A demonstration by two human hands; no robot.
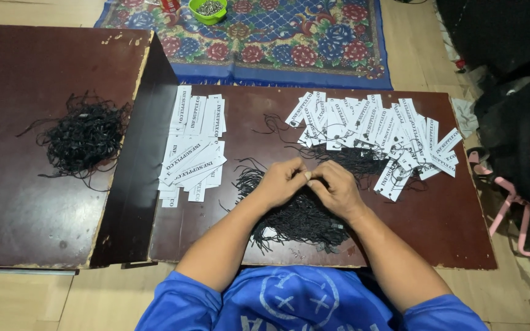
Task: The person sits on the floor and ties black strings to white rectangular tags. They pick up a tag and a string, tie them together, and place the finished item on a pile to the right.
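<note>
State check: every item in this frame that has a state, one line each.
left hand: fingertips pinched, meeting the other hand over the cords
right hand: fingertips pinched, what it holds too small to tell
black cord pile: loose, under both hands
strung tags: spread out, cords attached
plain tags: stacked, no cords
far cord bundle: tangled, untouched
green bowl: filled with small metal bits

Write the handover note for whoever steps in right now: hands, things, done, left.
Left hand and right hand: together over the middle string pile, fingers pinching something small I cannot make out.
Plain tags: stacked left, no strings showing.
Strung tags: spread right, strings attached; these look done.
Spare strings: on the left board.
Green bowl: on the rug, small pieces inside.
Left: apparently the plain stack.
</note>
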